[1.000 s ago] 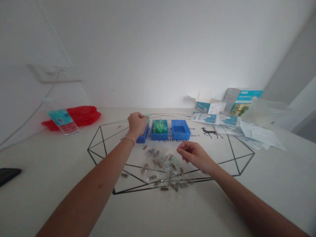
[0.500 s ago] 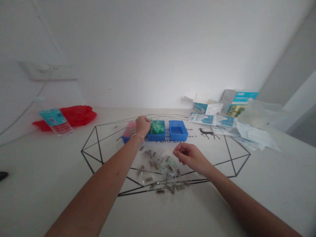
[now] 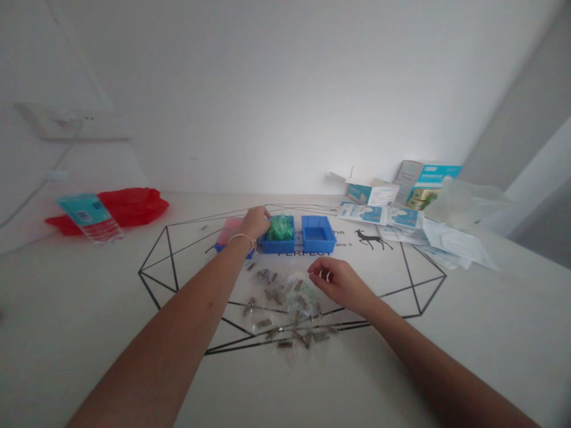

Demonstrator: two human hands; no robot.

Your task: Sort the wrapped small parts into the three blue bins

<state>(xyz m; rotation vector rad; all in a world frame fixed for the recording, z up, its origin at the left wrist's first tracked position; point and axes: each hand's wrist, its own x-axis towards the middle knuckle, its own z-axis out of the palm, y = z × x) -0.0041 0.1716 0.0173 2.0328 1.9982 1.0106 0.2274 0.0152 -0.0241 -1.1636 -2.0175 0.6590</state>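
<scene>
Left hand [image 3: 256, 222] over at the trays, between the left tray [image 3: 219, 246] and the middle tray [image 3: 279, 248], right at the green pieces [image 3: 281, 226] heaped inside! Its fingers bunch together, but whether they pinch anything I cannot tell. Right hand [image 3: 334, 277] hangs loosely curled, gaps between the fingers, nothing seen in them, just beside the clear packets [image 3: 263, 324] strewn over the surface [image 3: 473, 345]. The step in hand, I judge, is the left hand's business at the green heap. The next move calls for a light, neat grip there, clear of the tray's rim, with the right hand steady.
</scene>
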